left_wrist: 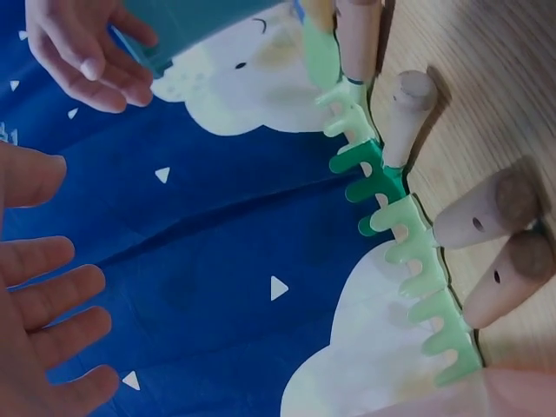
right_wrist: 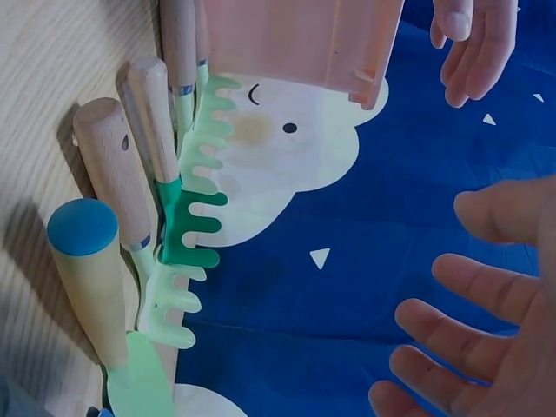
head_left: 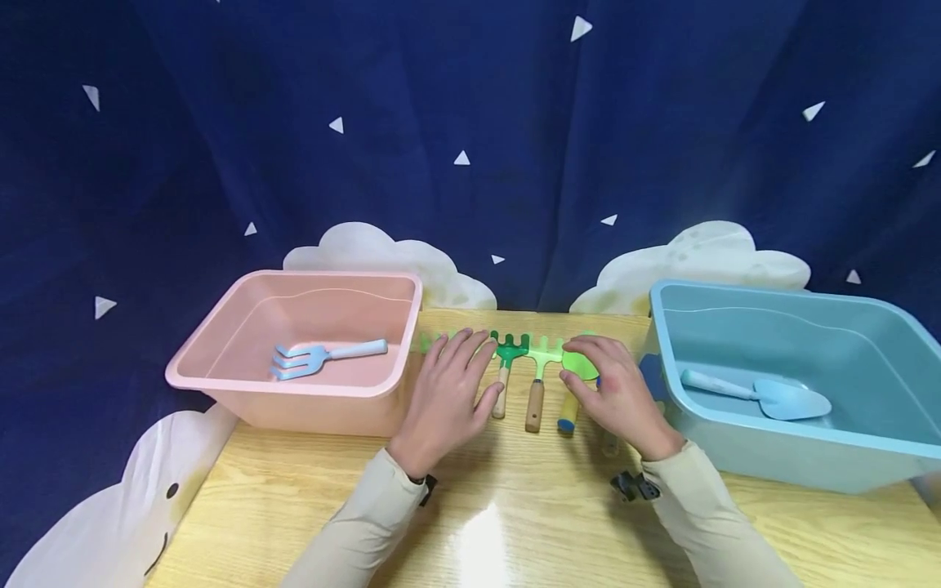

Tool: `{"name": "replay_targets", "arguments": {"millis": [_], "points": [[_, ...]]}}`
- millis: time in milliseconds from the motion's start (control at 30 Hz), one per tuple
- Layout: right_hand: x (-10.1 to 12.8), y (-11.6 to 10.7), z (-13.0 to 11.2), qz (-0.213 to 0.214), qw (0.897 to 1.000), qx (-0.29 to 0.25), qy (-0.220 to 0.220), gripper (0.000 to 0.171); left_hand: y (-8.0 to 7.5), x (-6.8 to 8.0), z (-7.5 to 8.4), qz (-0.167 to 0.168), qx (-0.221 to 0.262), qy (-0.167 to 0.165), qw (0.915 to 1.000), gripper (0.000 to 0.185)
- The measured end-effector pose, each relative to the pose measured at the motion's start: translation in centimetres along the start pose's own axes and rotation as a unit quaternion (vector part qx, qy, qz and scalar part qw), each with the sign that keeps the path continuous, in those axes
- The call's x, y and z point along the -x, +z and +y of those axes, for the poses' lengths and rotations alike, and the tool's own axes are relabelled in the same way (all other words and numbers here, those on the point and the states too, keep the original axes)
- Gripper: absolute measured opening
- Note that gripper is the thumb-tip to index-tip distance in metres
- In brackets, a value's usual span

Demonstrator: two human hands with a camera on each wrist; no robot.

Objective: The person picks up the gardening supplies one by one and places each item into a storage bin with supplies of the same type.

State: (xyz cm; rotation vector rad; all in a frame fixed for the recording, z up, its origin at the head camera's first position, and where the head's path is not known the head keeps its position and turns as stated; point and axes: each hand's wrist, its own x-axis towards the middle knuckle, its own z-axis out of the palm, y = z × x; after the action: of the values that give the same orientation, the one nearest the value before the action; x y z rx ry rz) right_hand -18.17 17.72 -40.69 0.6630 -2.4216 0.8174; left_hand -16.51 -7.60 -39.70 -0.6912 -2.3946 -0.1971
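Note:
My left hand (head_left: 450,390) hovers over the left end of a row of small garden tools, fingers spread and relaxed, holding nothing. Over the right end is my right hand (head_left: 617,396), also empty, its fingers loosely bent. Between them lie a dark green hand rake (head_left: 510,351) with a pale wooden handle and a light green hand rake (head_left: 544,356) with a brown one. A light green shovel (head_left: 581,364) with a yellow, blue-tipped handle lies partly beneath my right hand. Light green rakes (left_wrist: 407,239) under my left hand are mostly hidden in the head view.
At the left stands a pink bin (head_left: 287,390) with a light blue hand fork (head_left: 305,359) inside. A blue bin (head_left: 794,433) at the right holds a light blue trowel (head_left: 790,400). Behind the wooden table (head_left: 294,498) hangs a dark blue curtain (head_left: 456,98) with white shapes.

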Motion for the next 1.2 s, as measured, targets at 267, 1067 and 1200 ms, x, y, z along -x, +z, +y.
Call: {"name": "replay_targets", "arguments": {"millis": [267,1067,1200], "points": [[-0.1,0.4,-0.4,-0.019,1.000,-0.004,0.003,0.033,-0.3,0.5,-0.9,0.005,-0.021,0.008,0.9997,0.051],[0.3,0.6,-0.8,-0.057,0.998,0.007,0.027,0.034,-4.6,2.6,-5.4,0.015,0.014,0.080,0.9966,0.046],[0.6,0.7,-0.6,-0.045,0.999,0.015,0.023,0.034,-4.8,2.8,-5.9,0.016,0.012,0.091,0.9957,0.047]]}}
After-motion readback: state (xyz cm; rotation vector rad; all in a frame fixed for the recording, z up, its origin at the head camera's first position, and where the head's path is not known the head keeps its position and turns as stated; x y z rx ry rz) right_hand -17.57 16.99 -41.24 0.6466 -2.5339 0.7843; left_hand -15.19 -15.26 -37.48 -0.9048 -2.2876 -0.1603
